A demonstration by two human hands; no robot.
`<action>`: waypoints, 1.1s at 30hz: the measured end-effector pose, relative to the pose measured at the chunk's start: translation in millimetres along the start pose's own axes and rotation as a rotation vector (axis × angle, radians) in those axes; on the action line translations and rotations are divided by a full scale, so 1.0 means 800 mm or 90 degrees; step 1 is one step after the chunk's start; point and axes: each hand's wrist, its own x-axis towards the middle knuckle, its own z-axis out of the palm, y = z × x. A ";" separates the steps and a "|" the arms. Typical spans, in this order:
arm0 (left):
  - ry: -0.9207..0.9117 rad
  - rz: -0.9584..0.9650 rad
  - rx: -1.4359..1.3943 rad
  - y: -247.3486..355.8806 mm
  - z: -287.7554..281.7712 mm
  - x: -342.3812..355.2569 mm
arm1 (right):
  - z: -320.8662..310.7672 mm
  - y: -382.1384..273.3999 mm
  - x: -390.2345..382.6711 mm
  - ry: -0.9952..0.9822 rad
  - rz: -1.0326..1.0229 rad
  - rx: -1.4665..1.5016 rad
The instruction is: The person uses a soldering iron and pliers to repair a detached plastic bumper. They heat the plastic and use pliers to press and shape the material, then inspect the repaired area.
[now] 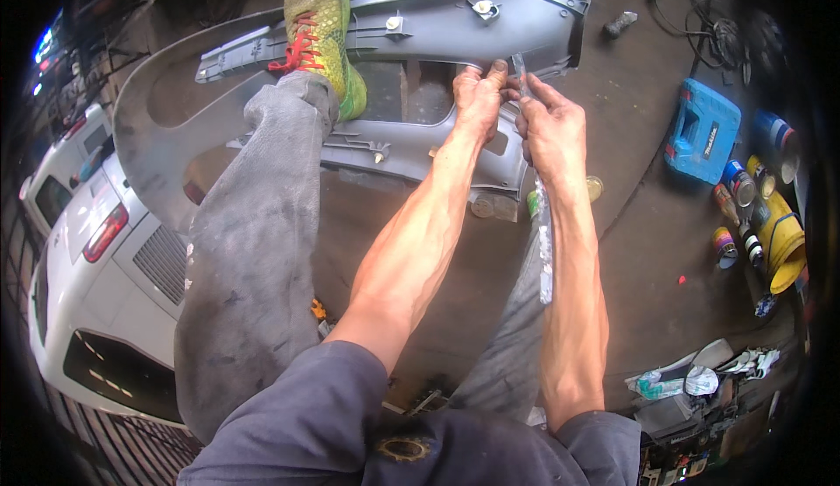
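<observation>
A grey moulded plastic trim panel (455,5), probably from a vehicle, lies under my hands, with white clips (486,8) on its ribbed face. My yellow-green shoe (319,35) with red laces rests on it at the left. My left hand (479,101) is closed on the panel's edge beside the rectangular opening, thumb on top. Close by on the right, my right hand (553,127) grips a long, flat, paint-stained strip (545,250). The strip's upper end meets the panel near my left fingertips; its lower end runs back along my right forearm. My right fingers hide its middle.
A blue tool case (703,132) lies on the floor at the right, near several cans (739,184) and a yellow container (781,241). Cables (722,40) lie at the far right. Scraps (700,379) are piled at the lower right. White vehicles (122,285) stand at the left.
</observation>
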 end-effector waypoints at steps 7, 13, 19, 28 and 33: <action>0.046 -0.017 0.100 -0.002 0.006 0.004 | -0.002 0.008 -0.021 0.026 -0.079 -0.120; 0.011 -0.067 0.025 0.008 0.004 -0.003 | -0.050 -0.012 -0.139 0.118 -0.066 -0.015; 0.280 0.138 0.489 0.035 0.049 -0.070 | -0.172 0.110 -0.220 0.242 0.044 -0.043; -1.091 0.318 1.062 -0.123 0.143 -0.190 | -0.271 0.230 -0.302 0.302 0.172 -0.045; -0.934 0.304 0.878 -0.016 0.195 -0.273 | -0.285 0.323 -0.353 0.300 0.126 -0.034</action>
